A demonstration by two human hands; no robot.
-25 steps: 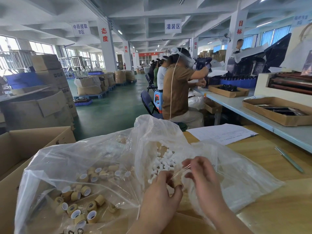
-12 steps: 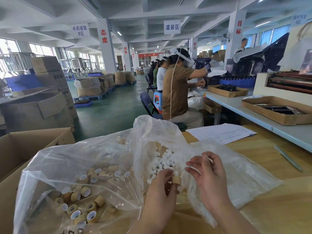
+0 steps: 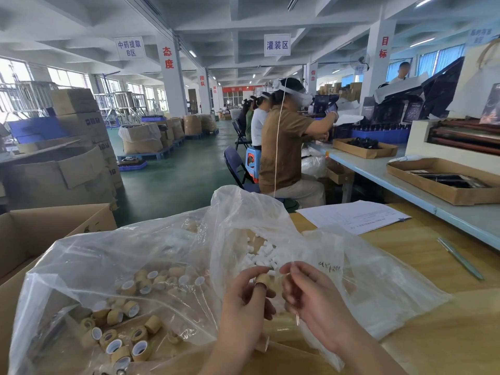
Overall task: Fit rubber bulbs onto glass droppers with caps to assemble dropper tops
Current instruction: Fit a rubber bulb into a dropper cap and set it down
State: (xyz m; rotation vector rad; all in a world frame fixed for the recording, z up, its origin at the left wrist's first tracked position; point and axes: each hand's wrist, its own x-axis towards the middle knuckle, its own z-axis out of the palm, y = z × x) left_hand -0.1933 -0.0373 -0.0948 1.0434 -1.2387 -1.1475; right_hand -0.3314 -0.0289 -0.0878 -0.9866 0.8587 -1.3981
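Wood-grain counter (image 3: 433, 269) carries a clear bag (image 3: 89, 266) of tan caps (image 3: 130, 309), a second bag (image 3: 384, 282) with white rubber bulbs (image 3: 263, 253), a paper sheet (image 3: 351, 216) and a pen (image 3: 460, 258). Over the bags, the left hand (image 3: 243, 301) has its fingers curled, pinching one cap (image 3: 263, 279). Beside it, the right hand (image 3: 316, 301) pinches a thin glass dropper (image 3: 297, 318). Green floor (image 3: 173, 182), stacked cartons (image 3: 78, 123) and a seated worker (image 3: 284, 150) behind.
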